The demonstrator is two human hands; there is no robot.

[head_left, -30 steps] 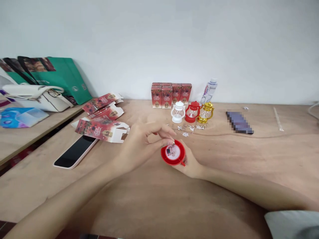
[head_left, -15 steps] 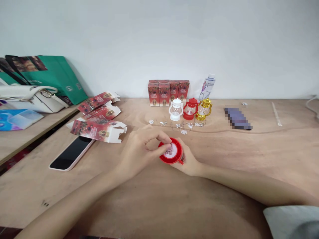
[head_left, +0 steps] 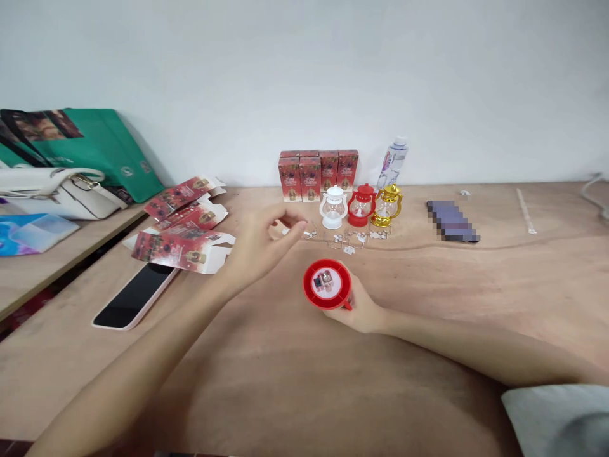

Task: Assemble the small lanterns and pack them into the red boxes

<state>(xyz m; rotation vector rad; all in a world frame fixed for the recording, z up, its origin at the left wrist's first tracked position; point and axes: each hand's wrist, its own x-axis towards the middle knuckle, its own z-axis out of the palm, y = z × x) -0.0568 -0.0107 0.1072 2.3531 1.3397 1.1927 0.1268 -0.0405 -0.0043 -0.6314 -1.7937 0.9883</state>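
Note:
My right hand (head_left: pixel 362 306) is wrapped round a red toy lantern (head_left: pixel 343 293), its round underside turned up toward me. In the middle of that base sits a white disc with a small electronic module (head_left: pixel 326 279) on it. My left hand (head_left: pixel 259 244) hovers up and to the left of the lantern, thumb and forefinger curved and slightly apart, with nothing visible between them. Just beyond its fingertips lie small metal and white parts (head_left: pixel 349 238). Behind those stand a white lantern (head_left: pixel 333 208), another red lantern (head_left: pixel 361 206) and a gold lantern (head_left: pixel 387 208), all upright.
Several red printed boxes (head_left: pixel 310 179) stand by the wall beside a tilted clear bottle (head_left: pixel 394 162). Opened boxes (head_left: pixel 178 251) and a phone (head_left: pixel 136 297) lie at left, near bags (head_left: pixel 95 197). Farther right are a dark blurred item (head_left: pixel 451 222) and a clear strip (head_left: pixel 526 211).
My left hand has left the lantern's base and moved up and away toward the small parts. The base is now uncovered. My right hand still holds the lantern in nearly the same place.

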